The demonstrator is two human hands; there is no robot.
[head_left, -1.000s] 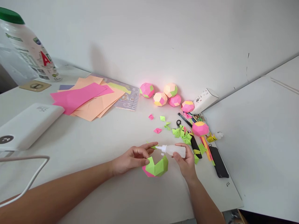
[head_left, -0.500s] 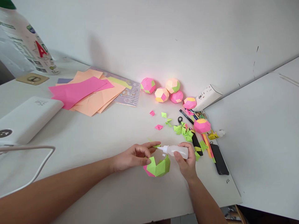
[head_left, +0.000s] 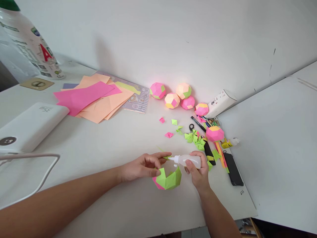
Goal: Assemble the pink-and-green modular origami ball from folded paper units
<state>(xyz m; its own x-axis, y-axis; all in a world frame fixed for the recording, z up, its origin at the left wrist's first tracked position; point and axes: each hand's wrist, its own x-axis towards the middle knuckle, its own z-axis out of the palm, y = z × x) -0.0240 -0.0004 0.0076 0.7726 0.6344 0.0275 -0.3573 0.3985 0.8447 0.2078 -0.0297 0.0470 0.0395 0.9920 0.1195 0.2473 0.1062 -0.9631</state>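
Countable objects: six closed paper balls, one open paper ball, two small pink folded pieces, one left hand and one right hand. Also shown are three bottles, namely one squeeze bottle, one yellow-labelled bottle and one large green-capped bottle, together with one white power bank, one white box, one black marker, one square coaster and one black flat case. The green folded pieces and peach sheets overlap, so their exact numbers cannot be told
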